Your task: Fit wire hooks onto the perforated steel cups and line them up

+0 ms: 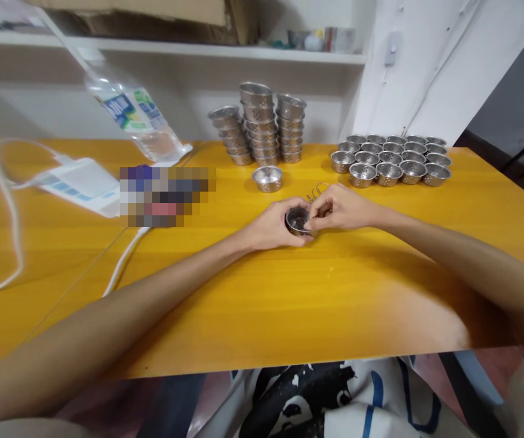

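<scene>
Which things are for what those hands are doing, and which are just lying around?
Likely for the job:
held cup, left hand around it, right hand at its rim
lone cup
cup stacks
cup rows

Probably just lying around:
bottle
white cable
cardboard box

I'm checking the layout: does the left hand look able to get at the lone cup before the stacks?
Probably yes: nothing visible stands between the left hand and the lone cup, though that hand holds another cup.
</scene>
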Tool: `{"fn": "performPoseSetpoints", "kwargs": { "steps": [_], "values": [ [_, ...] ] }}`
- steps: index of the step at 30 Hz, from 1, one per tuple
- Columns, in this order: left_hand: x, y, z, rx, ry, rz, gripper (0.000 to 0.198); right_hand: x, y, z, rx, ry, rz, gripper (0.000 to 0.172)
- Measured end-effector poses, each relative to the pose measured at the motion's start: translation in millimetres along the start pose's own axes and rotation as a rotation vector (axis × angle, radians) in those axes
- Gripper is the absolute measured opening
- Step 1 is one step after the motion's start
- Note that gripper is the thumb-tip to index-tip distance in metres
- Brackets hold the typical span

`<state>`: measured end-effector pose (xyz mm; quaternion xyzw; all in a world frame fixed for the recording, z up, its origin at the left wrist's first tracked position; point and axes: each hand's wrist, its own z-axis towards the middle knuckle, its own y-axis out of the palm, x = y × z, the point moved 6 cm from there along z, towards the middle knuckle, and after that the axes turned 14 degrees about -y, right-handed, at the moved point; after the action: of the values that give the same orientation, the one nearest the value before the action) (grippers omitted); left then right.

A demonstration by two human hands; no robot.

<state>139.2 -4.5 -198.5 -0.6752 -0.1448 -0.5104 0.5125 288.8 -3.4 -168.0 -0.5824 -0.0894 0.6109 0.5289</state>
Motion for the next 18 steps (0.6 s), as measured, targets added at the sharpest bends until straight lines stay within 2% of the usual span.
{"fn": "performPoseSetpoints", "kwargs": {
  "steps": [6, 18],
  "values": [
    [-5.5, -0.5, 0.4, 0.007, 0.014, -0.012, 0.043, -8.6, 1.8, 1.1, -0.038, 0.021, -0.041, 0.022],
    [-8.4, -1.9, -0.8, 0.047, 0.023, 0.006, 0.048, -13.8, 4.4, 1.4, -0.055, -0.027, -0.073, 0.026]
  ]
}}
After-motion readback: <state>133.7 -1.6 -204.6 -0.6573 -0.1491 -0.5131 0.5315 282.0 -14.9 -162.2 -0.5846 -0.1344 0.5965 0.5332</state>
